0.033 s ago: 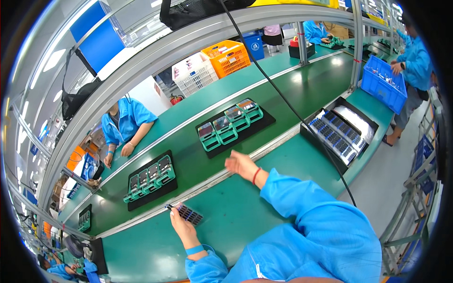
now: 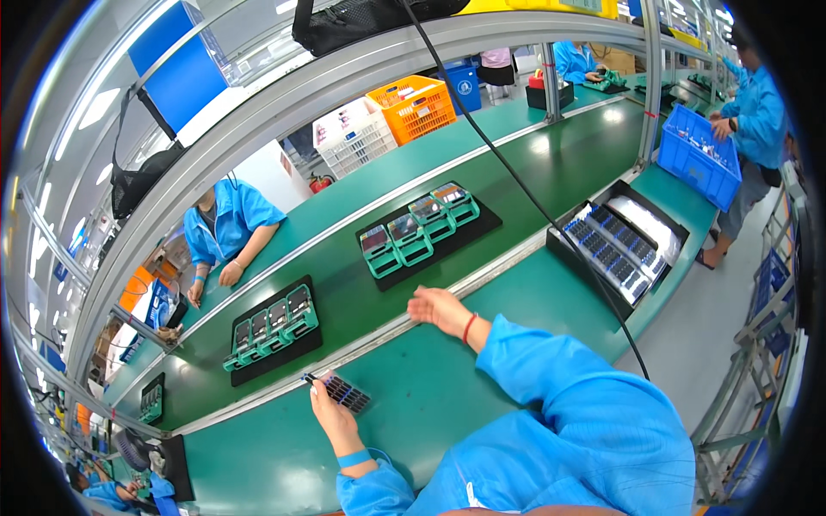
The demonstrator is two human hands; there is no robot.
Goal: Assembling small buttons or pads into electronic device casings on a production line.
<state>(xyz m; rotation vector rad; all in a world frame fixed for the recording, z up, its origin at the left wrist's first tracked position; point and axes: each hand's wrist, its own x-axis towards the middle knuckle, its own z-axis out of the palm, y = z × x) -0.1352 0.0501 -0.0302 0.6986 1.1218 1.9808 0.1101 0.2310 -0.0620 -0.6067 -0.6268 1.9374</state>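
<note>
- the left hand (image 2: 334, 419) pinched a dark gridded panel (image 2: 348, 395) above the green worktable (image 2: 258, 447).
- the right hand (image 2: 439, 310), fingers loosely extended, was at the metal rail (image 2: 495, 274); from where i stood, touching was hard to judge.
- beyond it, four green frames (image 2: 422, 228) lay on a black mat (image 2: 484, 230).

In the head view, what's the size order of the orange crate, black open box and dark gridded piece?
1. Black open box
2. Orange crate
3. Dark gridded piece, in the left hand
The crate stands farther off, so this is apparent size only.
</note>
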